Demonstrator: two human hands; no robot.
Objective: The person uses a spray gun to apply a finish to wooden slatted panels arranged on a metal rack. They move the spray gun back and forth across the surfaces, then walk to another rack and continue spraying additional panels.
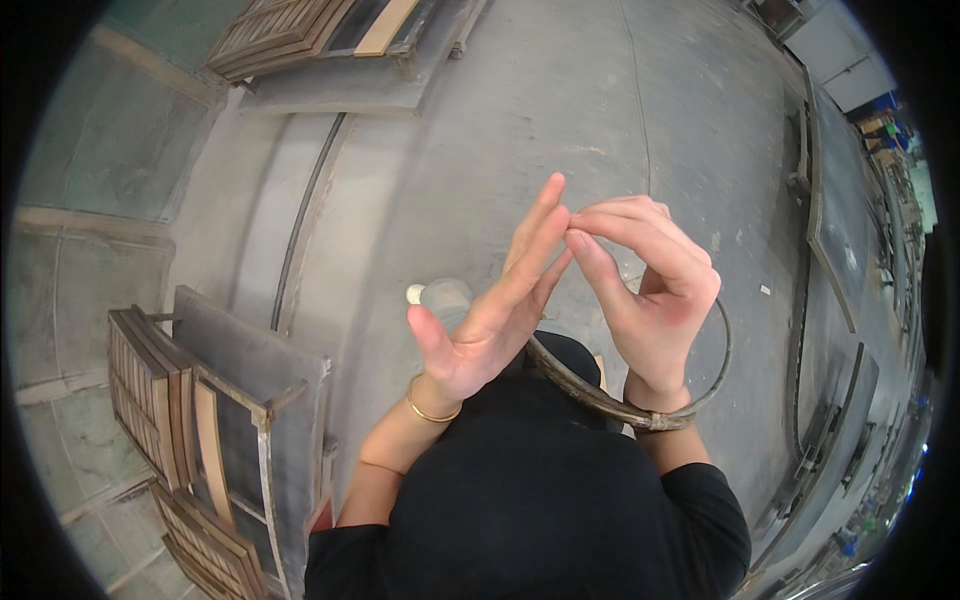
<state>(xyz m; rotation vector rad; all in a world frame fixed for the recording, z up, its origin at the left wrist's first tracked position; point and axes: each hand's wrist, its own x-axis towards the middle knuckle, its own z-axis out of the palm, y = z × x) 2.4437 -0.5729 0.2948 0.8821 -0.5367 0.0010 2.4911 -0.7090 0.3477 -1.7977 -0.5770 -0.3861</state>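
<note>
My left hand (490,325) is raised in front of my body with its fingers stretched out and spread. A gold-coloured bangle (430,402) circles its wrist. My right hand (650,275) is closed in a pinch, its thumb and fingertips meeting at the tip of one left finger. Whether something small sits between those fingertips, I cannot make out. Around my right wrist hangs a loop of dark brown coil (590,394), like bundled cable or hose, bound at one spot; part of it passes behind the arm.
Slatted wooden frames (150,395) stack on a metal rack at left, beside a grey panel (240,330). Another rack with a pale board (386,25) stands far left. A black cable (305,215) crosses the grey floor (520,90). Large panels (835,220) lean along the right.
</note>
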